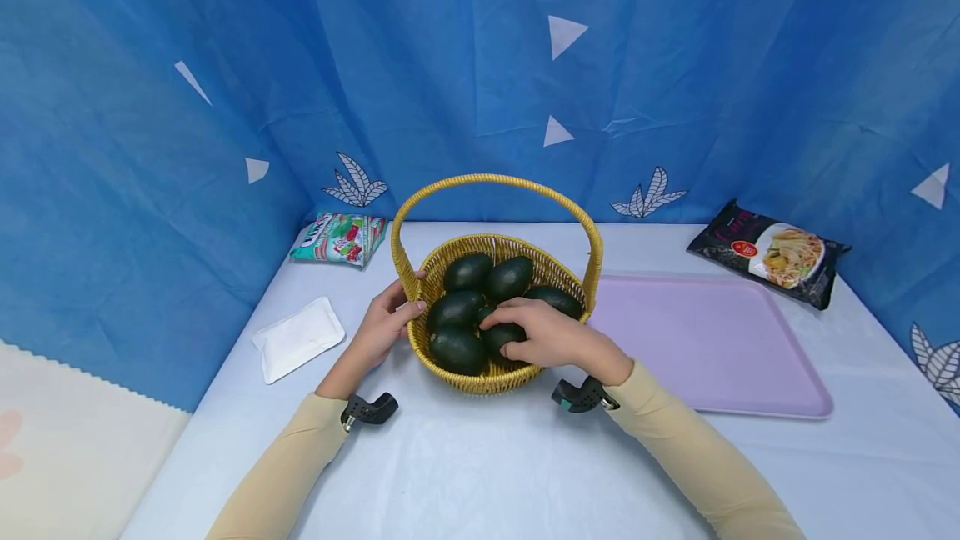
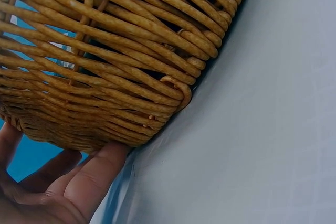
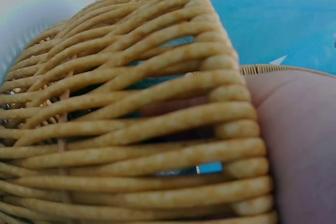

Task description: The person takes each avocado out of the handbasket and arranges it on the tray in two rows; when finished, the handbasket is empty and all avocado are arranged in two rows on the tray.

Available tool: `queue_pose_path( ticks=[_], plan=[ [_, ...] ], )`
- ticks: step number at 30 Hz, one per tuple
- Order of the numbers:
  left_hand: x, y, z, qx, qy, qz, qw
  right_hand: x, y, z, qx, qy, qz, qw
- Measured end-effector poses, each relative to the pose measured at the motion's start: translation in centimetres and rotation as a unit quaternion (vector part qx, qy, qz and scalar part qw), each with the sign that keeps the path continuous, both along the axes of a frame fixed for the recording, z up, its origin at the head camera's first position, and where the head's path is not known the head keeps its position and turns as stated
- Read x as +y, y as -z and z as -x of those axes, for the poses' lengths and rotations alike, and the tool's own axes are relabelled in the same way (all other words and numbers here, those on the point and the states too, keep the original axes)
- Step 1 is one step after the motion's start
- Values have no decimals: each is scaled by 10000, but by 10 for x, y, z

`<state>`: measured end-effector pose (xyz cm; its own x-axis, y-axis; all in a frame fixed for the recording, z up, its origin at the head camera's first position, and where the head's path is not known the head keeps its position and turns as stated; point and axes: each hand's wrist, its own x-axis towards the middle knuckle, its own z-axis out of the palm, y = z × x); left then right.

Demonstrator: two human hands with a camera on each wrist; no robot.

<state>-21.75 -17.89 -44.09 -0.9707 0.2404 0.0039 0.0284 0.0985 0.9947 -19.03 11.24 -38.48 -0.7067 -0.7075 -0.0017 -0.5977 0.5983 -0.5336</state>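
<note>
Six dark green fruits (image 1: 455,311), with what may be a seventh wedged among them, lie in the yellow wicker basket (image 1: 480,386), and only my head view lets me see them plainly; there my right hand (image 1: 547,333) reaches over the rim, thumb and fingers curled on one fruit near the front (image 1: 495,342), while my left hand (image 1: 384,322) grips the basket's left side by the foot of the handle (image 1: 495,179); my left wrist view adds what the head view hides, those fingers against the outer weave; my right wrist view gives mostly wicker, with dark patches through its gaps and the right hand cut off at the edge, its fingertips hard to make out; the gripped fruit is largely covered, so I can't read its long axis; the fruit at front left lies lengthwise roughly left to right, its stem end to the left, and the upper middle one slants up to the right; the basket stands upright, its handle arching from left to right.
</note>
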Motion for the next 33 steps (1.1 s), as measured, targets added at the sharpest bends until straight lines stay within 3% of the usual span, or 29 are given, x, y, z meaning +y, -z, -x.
queue_pose_path(
  ticks=[15,23,29,33],
  plan=[
    [2,1,-1,-37,-13,34,10000,7,-2,0,36,14,319,9995],
    [1,0,-2,-27,-41,90,9999,17,-16,-2,40,123,644,9978],
    [0,0,-2,21,-69,91,9999,37,-30,-6,57,295,1224,9920],
    [0,0,-1,25,-72,122,9999,55,-42,-14,-168,265,1554,9874]
  ],
)
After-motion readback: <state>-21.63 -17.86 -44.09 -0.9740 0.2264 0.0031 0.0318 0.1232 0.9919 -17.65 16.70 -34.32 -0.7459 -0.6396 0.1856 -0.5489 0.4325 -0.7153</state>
